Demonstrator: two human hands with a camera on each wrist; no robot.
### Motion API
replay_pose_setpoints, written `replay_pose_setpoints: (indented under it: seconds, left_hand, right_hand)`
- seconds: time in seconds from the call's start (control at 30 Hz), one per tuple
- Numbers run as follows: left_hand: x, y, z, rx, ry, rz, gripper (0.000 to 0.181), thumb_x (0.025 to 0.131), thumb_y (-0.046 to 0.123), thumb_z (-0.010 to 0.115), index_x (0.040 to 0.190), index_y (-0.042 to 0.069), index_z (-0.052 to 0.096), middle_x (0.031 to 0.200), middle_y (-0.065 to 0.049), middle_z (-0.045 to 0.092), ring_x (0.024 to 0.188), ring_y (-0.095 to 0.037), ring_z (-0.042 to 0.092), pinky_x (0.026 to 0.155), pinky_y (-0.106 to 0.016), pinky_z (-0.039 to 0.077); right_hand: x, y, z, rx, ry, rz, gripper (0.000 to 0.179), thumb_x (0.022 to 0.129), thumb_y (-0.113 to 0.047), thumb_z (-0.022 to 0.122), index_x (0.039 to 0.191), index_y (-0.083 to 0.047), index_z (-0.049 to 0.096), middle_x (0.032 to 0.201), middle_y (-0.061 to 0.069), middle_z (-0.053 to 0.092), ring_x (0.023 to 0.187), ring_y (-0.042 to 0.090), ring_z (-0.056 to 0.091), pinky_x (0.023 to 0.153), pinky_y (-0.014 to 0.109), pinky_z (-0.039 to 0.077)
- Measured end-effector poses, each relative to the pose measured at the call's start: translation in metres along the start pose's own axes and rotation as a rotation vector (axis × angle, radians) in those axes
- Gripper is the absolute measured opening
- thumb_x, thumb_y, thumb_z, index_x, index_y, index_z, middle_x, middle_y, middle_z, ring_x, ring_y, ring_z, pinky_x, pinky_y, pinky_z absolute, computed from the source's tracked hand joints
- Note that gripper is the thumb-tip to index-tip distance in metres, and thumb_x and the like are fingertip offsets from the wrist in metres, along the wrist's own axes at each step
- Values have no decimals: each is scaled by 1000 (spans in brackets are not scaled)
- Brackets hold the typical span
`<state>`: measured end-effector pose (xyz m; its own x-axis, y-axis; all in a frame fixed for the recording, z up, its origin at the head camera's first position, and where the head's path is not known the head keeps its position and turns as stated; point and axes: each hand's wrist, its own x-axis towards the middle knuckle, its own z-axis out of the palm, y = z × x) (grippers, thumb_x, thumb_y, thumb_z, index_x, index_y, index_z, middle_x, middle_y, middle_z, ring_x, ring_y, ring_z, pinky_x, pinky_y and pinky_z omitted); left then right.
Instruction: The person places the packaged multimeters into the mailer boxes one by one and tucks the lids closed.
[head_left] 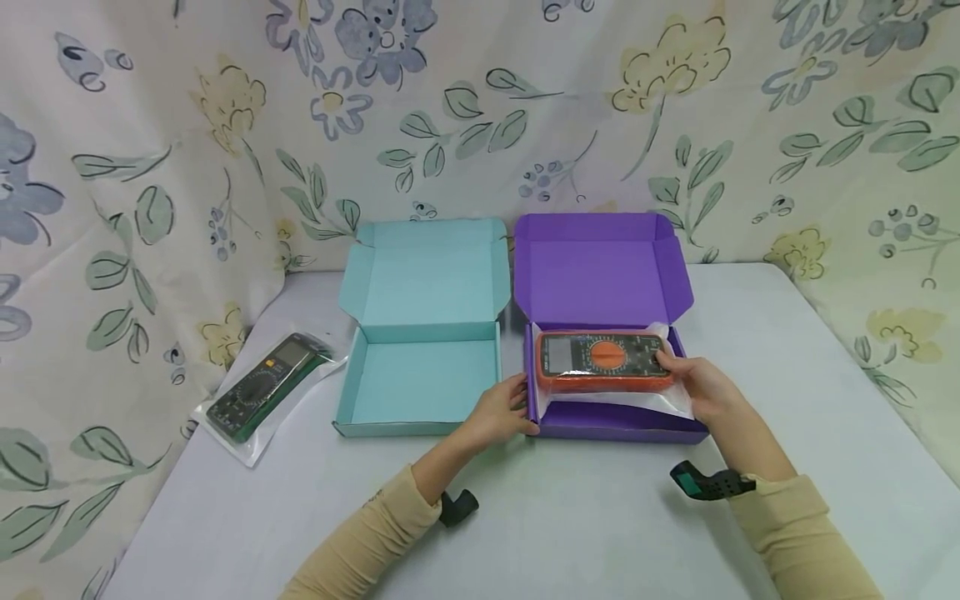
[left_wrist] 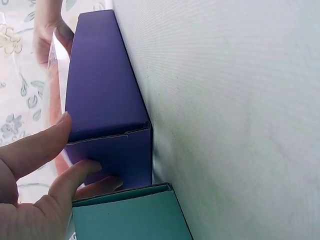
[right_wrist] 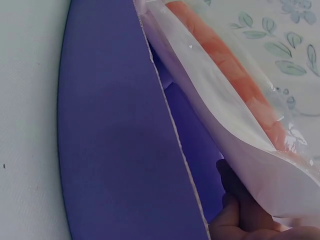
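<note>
An orange multimeter [head_left: 607,357] in a clear plastic bag [right_wrist: 210,90] with a white back lies over the open purple box [head_left: 618,432], close above its floor. My right hand [head_left: 708,387] grips its right end, thumb on the dial face and fingers under the bag, as the right wrist view shows. At the box's front left corner, my left hand [head_left: 498,412] holds the wall. The left wrist view has its thumb at the top edge and bent fingers against the outer side [left_wrist: 112,155].
Close on the left stands an open light-blue box [head_left: 423,383], its lid raised like the purple one. Farther left, a green-edged multimeter [head_left: 262,387] in a clear bag lies on the white table [head_left: 600,533]. A floral curtain [head_left: 465,125] hangs behind.
</note>
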<state>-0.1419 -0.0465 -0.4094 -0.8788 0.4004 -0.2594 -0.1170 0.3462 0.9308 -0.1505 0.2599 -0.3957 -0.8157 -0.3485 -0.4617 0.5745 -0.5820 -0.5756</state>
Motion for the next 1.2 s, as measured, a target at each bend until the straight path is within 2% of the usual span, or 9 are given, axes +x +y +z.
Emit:
replay_pose_setpoints:
  seconds: [0.13, 0.2, 0.27, 0.37, 0.5, 0.73, 0.9, 1.0, 1.2]
  left_hand:
    - [0, 0, 1, 10, 3, 0, 84, 77, -15, 72, 148, -9, 26, 148, -27, 36, 131, -38, 44, 101, -39, 44]
    - [0, 0, 1, 15, 5, -1, 84, 77, -14, 72, 148, -9, 26, 148, -27, 36, 131, -38, 44, 101, -39, 44]
    - [0, 0, 1, 18, 6, -2, 84, 77, -14, 72, 148, -9, 26, 148, -27, 37, 131, -38, 44, 101, -39, 44]
    - [1, 0, 1, 16, 7, -2, 84, 77, -15, 72, 148, -9, 27, 148, -27, 37, 131, -38, 45, 101, -39, 44]
    - [1, -1, 0, 21, 9, -6, 84, 77, -14, 72, 148, -9, 27, 148, -26, 37, 131, -38, 45, 101, -38, 44]
    - [0, 0, 0, 19, 4, -7, 84, 77, -14, 72, 148, -9, 27, 148, -27, 36, 131, -38, 45, 101, -39, 44]
    - [0, 0, 0, 23, 6, -9, 84, 78, -13, 73, 148, -9, 27, 148, -27, 36, 130, -38, 45, 101, -39, 44]
    - [0, 1, 0, 23, 3, -14, 84, 78, -12, 72, 149, -8, 27, 148, -26, 36, 130, -38, 45, 101, -38, 44]
    - [1, -1, 0, 13, 0, -2, 84, 77, -13, 72, 148, -9, 27, 148, -28, 36, 130, -39, 45, 101, -39, 44]
  right_hand:
    - [0, 0, 4, -24, 48, 13, 68, 100, -8, 47, 152, -34, 12, 98, 6, 64, 89, 21, 65, 84, 33, 56]
    - [0, 0, 6, -30, 55, 16, 78, 100, -8, 47, 155, -31, -3, 97, 6, 64, 88, 21, 65, 84, 33, 56]
    - [1, 0, 6, -37, 54, 16, 79, 101, -8, 47, 155, -29, -7, 97, 6, 64, 87, 21, 65, 83, 32, 56]
    - [2, 0, 4, -41, 55, 2, 65, 100, -8, 48, 151, -29, 13, 96, 6, 65, 86, 20, 66, 82, 31, 56]
    - [3, 1, 3, -42, 47, -14, 42, 100, -7, 49, 135, -26, 33, 96, 5, 66, 86, 19, 66, 81, 29, 56]
    - [1, 2, 5, -17, 59, -9, 44, 100, -6, 49, 136, -26, 33, 97, 5, 65, 87, 19, 66, 83, 29, 55]
    - [2, 2, 7, -44, 71, -14, 62, 100, -6, 48, 150, -22, 14, 96, 5, 65, 86, 19, 67, 82, 29, 56]
    - [3, 2, 8, -70, 80, -27, 64, 100, -6, 47, 151, -16, 8, 95, 5, 66, 85, 18, 67, 81, 28, 56]
    - [4, 2, 7, -63, 87, -30, 43, 100, -6, 48, 137, -18, 30, 95, 2, 66, 86, 16, 66, 81, 27, 55]
